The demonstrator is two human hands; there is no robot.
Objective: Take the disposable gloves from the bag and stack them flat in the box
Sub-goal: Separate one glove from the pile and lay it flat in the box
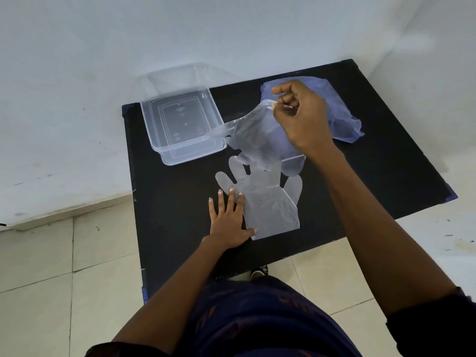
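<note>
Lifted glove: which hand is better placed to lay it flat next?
Right. The right hand already pinches the lifted glove by its cuff, while the left hand lies flat beside the glove on the table.

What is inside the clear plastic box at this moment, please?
The clear box looks empty: only its moulded bottom shows through. No glove lies inside yet. One glove lies flat on the black table, and the right hand holds another glove up beside the box.
</note>
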